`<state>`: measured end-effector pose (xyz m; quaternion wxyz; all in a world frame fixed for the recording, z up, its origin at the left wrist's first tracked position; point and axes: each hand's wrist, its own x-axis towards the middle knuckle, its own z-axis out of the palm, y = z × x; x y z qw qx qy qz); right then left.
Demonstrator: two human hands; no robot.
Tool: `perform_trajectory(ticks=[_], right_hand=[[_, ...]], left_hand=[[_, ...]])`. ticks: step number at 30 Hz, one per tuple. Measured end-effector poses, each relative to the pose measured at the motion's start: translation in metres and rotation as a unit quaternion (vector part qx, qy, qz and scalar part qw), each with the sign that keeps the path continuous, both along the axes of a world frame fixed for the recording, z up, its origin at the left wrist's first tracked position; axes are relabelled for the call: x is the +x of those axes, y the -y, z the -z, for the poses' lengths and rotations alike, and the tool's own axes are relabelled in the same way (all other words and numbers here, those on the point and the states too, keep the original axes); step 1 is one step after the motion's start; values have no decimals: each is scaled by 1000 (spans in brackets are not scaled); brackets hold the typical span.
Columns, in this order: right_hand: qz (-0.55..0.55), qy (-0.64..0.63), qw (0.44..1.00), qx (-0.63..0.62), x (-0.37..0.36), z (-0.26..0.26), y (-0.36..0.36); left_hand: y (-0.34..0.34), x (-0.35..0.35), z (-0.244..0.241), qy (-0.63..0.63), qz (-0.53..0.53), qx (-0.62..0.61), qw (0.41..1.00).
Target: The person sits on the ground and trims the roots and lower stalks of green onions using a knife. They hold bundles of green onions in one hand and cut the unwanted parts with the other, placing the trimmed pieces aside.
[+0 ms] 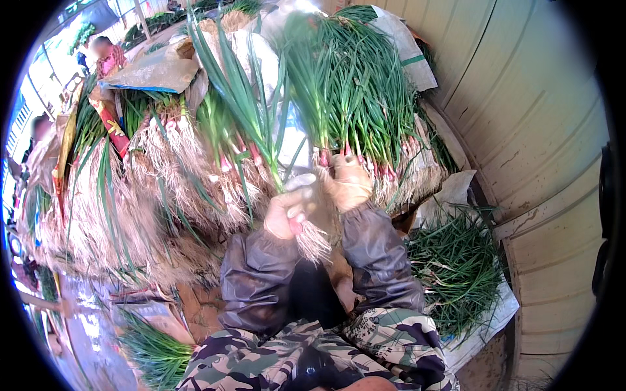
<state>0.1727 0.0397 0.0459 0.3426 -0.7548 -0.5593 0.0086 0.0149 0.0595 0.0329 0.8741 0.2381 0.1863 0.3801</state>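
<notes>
My left hand [288, 207], in a pale glove, is closed around the base of a green onion plant [257, 122] with a pinkish bulb. Its pale roots hang below my fist and its long leaves point up and away. To the right, my gloved right hand [349, 181] is at the root end of a large pile of green onions [362, 93], its fingers curled among the reddish bulbs; whether it grips one is hidden. A heap of rooted green onions [171, 137] lies to the left, roots facing me.
Corrugated metal wall [528, 112] on the right. Loose green trimmings [455, 269] lie on a white sack [503, 303] at lower right. Another green bunch [154, 349] is at lower left. A woven sack [156, 71] covers part of the left heap. A person [108, 58] is at upper left.
</notes>
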Motion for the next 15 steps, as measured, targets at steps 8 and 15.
perform_trajectory(ticks=[8,15], right_hand=[[-110,-660,688,281,64,-20,24],[-81,-217,952,200,39,-33,97]], left_hand=[[-3,-8,15,225,93,51,969],[22,6,2,-62,118,192,972]])
